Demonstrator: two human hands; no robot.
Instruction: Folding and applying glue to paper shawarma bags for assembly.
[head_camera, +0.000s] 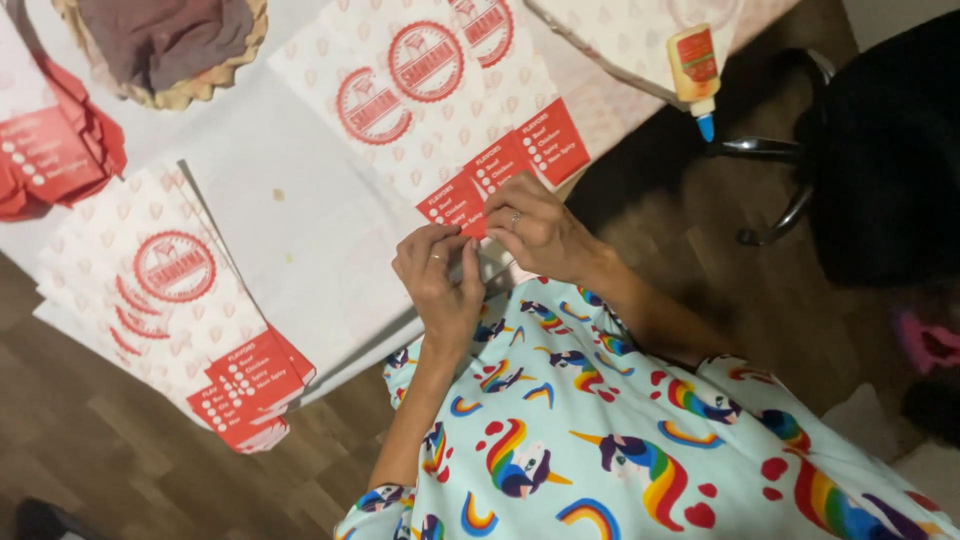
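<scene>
A white paper bag (440, 110) with red round stamps and a red band lies flat on the white table (290, 210). My left hand (440, 285) and my right hand (540, 230) meet at its near red edge. Both pinch that edge, with fingertips close together. A ring shows on each hand. A second printed bag lies under it, reaching to the right.
A stack of the same bags (170, 290) lies at the left table edge. A yellow glue bottle (695, 65) sits on more paper at top right. Red paper (50, 150) lies far left, a dish with brown cloth (165, 45) at top. A black chair (860, 150) stands right.
</scene>
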